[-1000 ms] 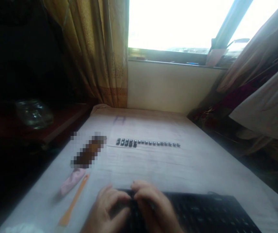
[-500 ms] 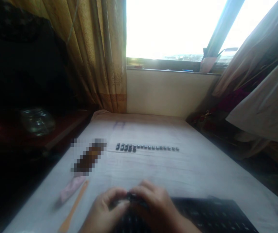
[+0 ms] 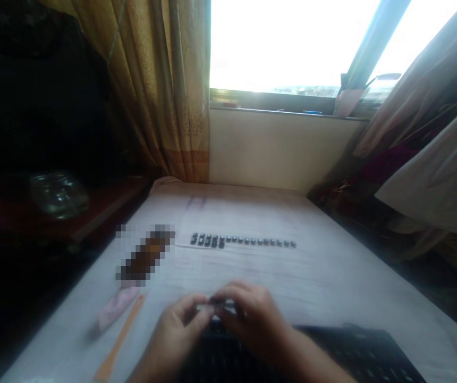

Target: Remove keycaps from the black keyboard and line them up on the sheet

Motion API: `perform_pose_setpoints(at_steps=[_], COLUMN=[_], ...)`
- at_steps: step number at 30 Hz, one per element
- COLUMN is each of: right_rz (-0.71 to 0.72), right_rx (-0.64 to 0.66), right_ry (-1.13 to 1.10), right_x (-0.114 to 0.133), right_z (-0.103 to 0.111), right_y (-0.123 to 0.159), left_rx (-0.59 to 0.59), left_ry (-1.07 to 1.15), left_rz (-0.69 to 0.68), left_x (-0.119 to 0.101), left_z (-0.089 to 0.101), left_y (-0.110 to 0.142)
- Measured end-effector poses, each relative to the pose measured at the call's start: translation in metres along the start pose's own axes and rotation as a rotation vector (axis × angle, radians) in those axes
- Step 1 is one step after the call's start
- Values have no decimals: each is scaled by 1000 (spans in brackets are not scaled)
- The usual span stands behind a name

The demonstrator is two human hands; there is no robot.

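Note:
My left hand (image 3: 183, 324) and my right hand (image 3: 254, 314) meet above the near edge of the bed. Fingertips of both pinch a small dark keycap (image 3: 213, 301) between them; its details are blurred. Below and behind my wrists lies a black keyboard (image 3: 356, 348), partly covered by my right forearm. Farther off, dark keycaps (image 3: 252, 241) stand in a long row on the white sheet, with a short second row at the left end.
An orange flat-ended stick (image 3: 123, 340) and a pink cloth (image 3: 117, 307) lie to the left, beside a pixelated brown object (image 3: 144, 258). The sheet-covered surface (image 3: 252, 213) reaches the wall under the window. A clear container (image 3: 59, 195) stands on a dark red ledge.
Both hands have risen slightly from the keyboard, with the small keycap still between their fingertips. The camera view has shifted a little.

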State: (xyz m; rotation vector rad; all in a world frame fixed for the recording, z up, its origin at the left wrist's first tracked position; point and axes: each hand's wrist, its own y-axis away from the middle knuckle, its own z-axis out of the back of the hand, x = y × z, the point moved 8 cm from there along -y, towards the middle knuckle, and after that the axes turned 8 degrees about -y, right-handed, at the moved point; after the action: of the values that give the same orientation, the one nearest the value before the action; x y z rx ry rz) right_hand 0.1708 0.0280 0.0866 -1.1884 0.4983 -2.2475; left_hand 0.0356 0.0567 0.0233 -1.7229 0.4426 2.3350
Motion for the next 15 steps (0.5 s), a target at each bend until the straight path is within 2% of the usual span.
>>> perform_pose_setpoints(at_steps=[5, 11, 13, 15], right_rz=[16, 15, -10, -119], right_rx=[-2, 32, 64, 103], right_ry=[-73, -27, 12, 116], right_x=[-4, -7, -18, -43], right_z=[1, -5, -4, 0], right_y=[-3, -8, -15, -25], left_rx=[-24, -20, -44, -113], left_ry=[61, 76, 38, -34], left_rz=[-19, 1, 16, 13], left_x=[-6, 0, 6, 13], left_z=[4, 4, 8, 16], left_y=[-1, -4, -6, -9])
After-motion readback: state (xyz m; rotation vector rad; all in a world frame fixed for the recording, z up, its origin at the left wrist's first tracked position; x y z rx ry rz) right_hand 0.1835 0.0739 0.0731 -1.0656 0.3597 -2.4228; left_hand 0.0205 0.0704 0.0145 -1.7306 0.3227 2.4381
